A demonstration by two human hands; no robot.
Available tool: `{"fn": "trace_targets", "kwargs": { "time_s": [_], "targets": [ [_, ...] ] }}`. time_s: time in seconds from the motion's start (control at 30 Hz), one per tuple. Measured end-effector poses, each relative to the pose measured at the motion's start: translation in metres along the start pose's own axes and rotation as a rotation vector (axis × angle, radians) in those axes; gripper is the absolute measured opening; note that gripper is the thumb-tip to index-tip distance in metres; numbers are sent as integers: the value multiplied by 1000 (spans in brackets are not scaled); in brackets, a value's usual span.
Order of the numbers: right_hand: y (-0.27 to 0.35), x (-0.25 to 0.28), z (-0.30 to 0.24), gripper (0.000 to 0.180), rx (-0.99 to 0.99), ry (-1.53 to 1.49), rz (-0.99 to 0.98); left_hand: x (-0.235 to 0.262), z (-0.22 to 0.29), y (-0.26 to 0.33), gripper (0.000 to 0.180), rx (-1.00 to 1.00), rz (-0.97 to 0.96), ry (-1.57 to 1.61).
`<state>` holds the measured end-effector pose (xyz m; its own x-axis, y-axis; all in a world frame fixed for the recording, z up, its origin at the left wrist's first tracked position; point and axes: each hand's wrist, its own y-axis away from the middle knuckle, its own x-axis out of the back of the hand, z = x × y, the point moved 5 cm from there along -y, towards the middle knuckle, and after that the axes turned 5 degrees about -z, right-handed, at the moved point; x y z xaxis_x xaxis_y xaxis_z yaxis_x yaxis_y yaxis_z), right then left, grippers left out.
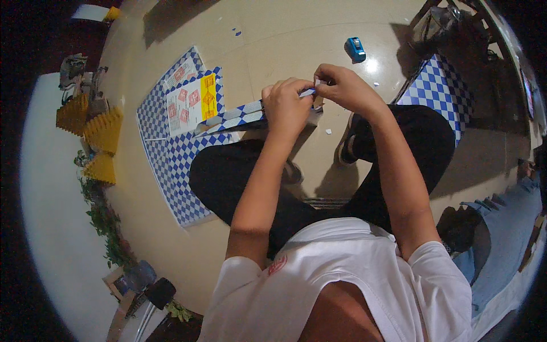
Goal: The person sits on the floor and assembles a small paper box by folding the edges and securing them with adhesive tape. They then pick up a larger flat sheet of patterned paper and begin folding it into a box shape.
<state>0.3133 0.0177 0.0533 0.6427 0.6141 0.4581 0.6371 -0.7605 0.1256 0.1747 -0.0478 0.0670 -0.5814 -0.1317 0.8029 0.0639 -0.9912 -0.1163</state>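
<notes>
My left hand (286,107) is closed around the end of a long, narrow folded piece of blue-and-white checked paperboard (242,115), above the floor between my knees. At that same end, my right hand (348,90) pinches a small white scrap (320,84) between thumb and fingers. The two hands nearly touch, and the left fingers hide part of the edge. Left of them lie flat blue-and-white checked sheets (154,122). On top of these rests a white sheet with red print and a yellow strip (208,97).
A small blue-and-black hand tool (355,50), its kind unclear, lies beyond my right hand. More checked sheets (436,85) stand by my right knee near a dark metal frame (441,23). White scraps (329,131) dot the tiled floor. Plants (102,222) line the left wall.
</notes>
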Motion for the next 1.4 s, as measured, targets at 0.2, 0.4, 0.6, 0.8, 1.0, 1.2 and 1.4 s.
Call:
{"fn": "trace_targets", "kwargs": {
  "time_s": [0.2, 0.4, 0.6, 0.8, 1.0, 1.2, 1.4],
  "targets": [
    [4, -3, -4, 19, 33, -73, -26, 0, -3, 1, 20, 6, -2, -19],
    [5, -10, 10, 16, 95, -232, -52, -2, -4, 1, 18, -35, 12, -42],
    [8, -15, 21, 16, 140, -389, -27, -2, -2, -1, 15, -65, 36, -57],
    [13, -14, 13, 14, 148, -222, 38, -5, -5, -2, 10, -93, 67, -7],
    [22, -2, 23, 28, 90, -653, 147, -6, 0, -2, 13, -89, -21, -84],
    [25, -21, 41, 51, 175, -110, 235, 1, 0, -1, 11, -156, 17, 13],
    [40, -32, 12, 44, 87, -672, -69, 12, 7, 5, 21, -287, 40, 109]
  ]
}}
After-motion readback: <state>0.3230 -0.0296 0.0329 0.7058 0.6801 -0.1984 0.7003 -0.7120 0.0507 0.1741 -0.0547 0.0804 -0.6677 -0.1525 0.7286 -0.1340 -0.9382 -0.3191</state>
